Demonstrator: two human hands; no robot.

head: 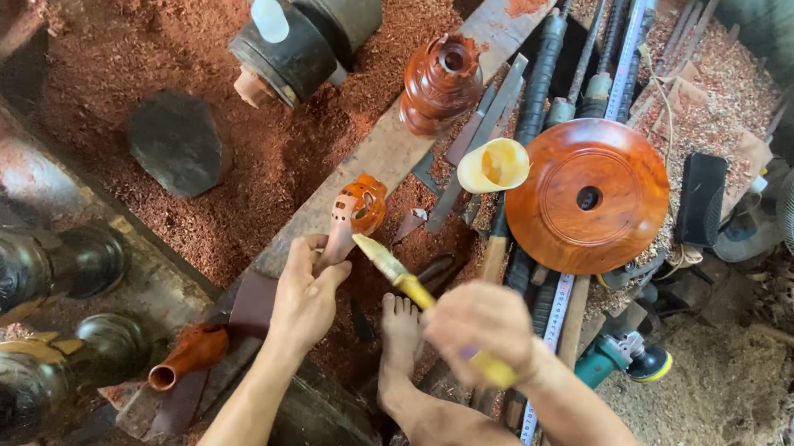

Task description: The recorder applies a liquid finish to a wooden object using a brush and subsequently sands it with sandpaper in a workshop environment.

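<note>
Over a plank amid reddish sawdust, the left hand closes its grip on the pale stem of a small turned wooden piece, whose orange, glossy head points away from the wrist. Just right, the right hand is closed on a yellow-handled brush, bristles touching the piece's stem. Beyond lie a small yellowish cup and a round turned wooden lid.

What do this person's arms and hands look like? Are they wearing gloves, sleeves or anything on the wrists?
Nothing is worn that shows. The left hand and right hand are both bare, with no gloves. Both forearms are uncovered right down to the bottom edge of the picture, so no sleeve comes into view. No watch, ring or wristband can be seen. A bare foot shows between the arms, without a shoe.
</note>
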